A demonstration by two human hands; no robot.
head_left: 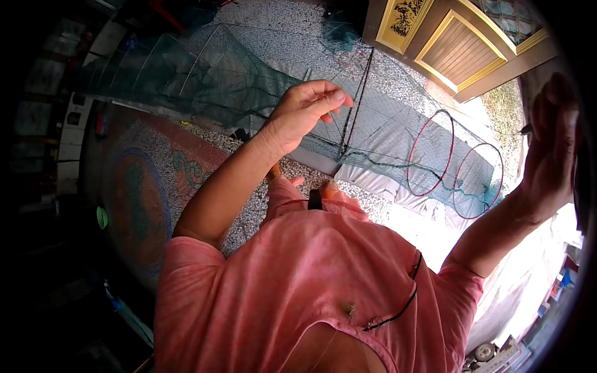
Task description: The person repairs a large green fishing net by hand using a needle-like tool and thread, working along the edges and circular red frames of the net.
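Note:
A long green mesh net (pixel 217 68) with hoops along it stretches across the floor in front of me. Over its middle is my left hand (pixel 305 115), thumb and fingers pinched together; anything between the fingertips is too small to make out. My right hand (pixel 550 149) is raised at the right rim, in shadow, with its fingers pressed together. Beside it a small dark pointed tip (pixel 527 130) sticks out, of a thing I cannot identify. Two red hoops (pixel 451 149) stand in the right end of the net. A dark cord (pixel 357 99) crosses the mesh.
A brown door with gold-coloured panels (pixel 463 53) stands at the far right. Grey sheeting (pixel 379 149) lies beneath the net on pebbled flooring (pixel 249 211). To the left the floor carries a round coloured pattern (pixel 137 211). A small wheel (pixel 484 352) shows at the lower right.

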